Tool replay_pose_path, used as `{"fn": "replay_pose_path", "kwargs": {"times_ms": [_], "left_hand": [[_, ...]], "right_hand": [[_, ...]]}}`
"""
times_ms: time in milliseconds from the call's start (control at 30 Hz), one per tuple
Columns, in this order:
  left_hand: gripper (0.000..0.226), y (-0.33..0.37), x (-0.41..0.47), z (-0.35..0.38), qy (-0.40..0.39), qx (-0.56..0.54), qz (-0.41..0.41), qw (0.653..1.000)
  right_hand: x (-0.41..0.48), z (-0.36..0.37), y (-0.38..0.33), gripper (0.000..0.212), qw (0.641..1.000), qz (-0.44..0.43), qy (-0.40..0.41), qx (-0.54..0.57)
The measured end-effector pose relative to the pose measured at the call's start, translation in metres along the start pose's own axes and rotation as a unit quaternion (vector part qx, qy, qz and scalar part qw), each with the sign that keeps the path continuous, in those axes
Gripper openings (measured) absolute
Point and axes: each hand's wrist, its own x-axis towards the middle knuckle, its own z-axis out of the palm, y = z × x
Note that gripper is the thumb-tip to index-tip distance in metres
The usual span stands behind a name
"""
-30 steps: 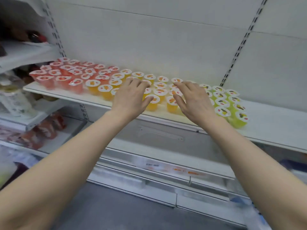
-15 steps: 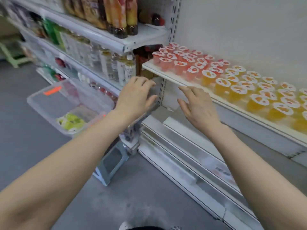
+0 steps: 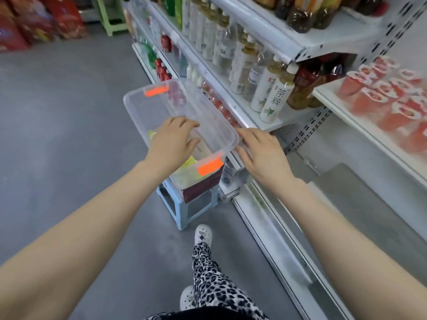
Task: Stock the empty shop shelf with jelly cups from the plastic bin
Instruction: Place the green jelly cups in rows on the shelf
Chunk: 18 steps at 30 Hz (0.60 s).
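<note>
- My left hand (image 3: 172,137) hangs over the open bin, fingers loosely curved and empty.
- My right hand (image 3: 261,153) has fingers nearly straight and slightly spread, just beside the bin's rim; I cannot tell if they touch it.
- The clear rectangular plastic bin with 2 orange latches (image 3: 159,105) sits on a pale blue plastic stool (image 3: 180,209). A few yellow-green jelly cups (image 3: 186,173) remain low inside.
- Farther right, the white metal shelf (image 3: 328,96) holds rows of red jelly cups (image 3: 379,100), blurred. I judge stocking nearly done.

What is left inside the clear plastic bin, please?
A few yellow-green jelly cups lie at the near end of the plastic bin; its far end looks bare. The left hand hovers over them, so their count is hidden.
</note>
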Motion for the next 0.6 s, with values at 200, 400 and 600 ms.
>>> {"fn": "replay_pose_path", "kwargs": {"times_ms": [200,400,600], "left_hand": [[0.034,-0.081,0.039,0.026,-0.029,-0.002,-0.061,0.998],[0.035,-0.140,0.092,0.051,-0.070,0.001,-0.096,0.993],[0.036,-0.176,0.129,0.077,-0.121,-0.006,-0.088,0.989]], "right_hand": [[0.076,0.075,0.003,0.043,0.997,-0.027,-0.053,0.043],[0.133,0.133,0.013,0.043,0.989,-0.026,-0.129,0.062],[0.161,0.178,0.005,0.046,0.979,0.015,-0.180,0.092]]}}
